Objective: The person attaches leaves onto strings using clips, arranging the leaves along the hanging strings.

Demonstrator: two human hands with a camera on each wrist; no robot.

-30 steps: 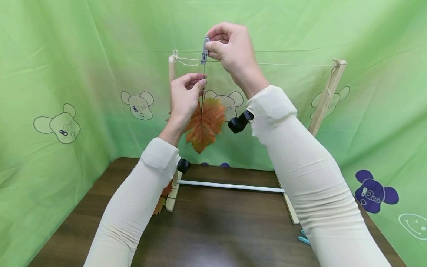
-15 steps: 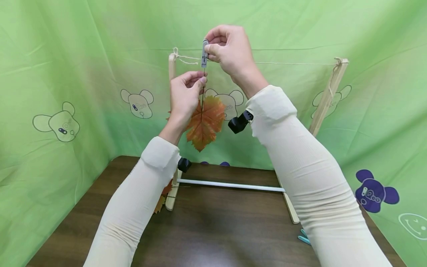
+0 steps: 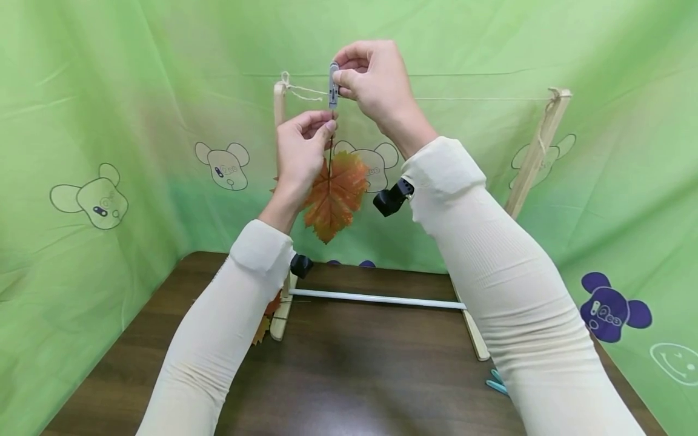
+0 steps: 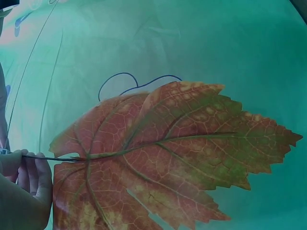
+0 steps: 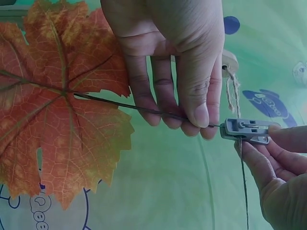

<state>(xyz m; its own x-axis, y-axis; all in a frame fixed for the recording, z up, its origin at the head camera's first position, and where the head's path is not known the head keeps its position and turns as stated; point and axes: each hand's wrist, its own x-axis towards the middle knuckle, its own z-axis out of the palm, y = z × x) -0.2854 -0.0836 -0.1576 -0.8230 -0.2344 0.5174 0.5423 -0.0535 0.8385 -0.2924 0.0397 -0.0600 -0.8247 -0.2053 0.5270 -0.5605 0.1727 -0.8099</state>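
Observation:
My right hand [image 3: 380, 85] pinches a grey clothespin [image 3: 334, 85] between thumb and fingers, at the string [image 3: 480, 99] stretched between two wooden posts. In the right wrist view the clothespin [image 5: 247, 128] sits across the string [image 5: 243, 177], its jaw end meeting the tip of a dark stem. Just below, my left hand [image 3: 302, 148] pinches that stem [image 5: 144, 109] between thumb and fingertips. From the stem hangs an orange-red artificial maple leaf [image 3: 334, 197], tip down. The left wrist view shows the leaf [image 4: 158, 148] large, with part of my left hand [image 4: 29, 187] at the edge.
Wooden posts [image 3: 537, 151] stand on feet on the brown table [image 3: 349, 375], joined low by a white rod [image 3: 382, 298]. More leaves [image 3: 263, 330] lie by the left foot, partly behind my left sleeve. Light-blue clothespins [image 3: 496, 383] lie beside my right forearm. A green printed curtain [image 3: 136, 91] hangs behind.
The clothespin has come down slightly and turned more upright, to the string's height. Both hands keep their pinch on clothespin and stem. The view has shifted a little.

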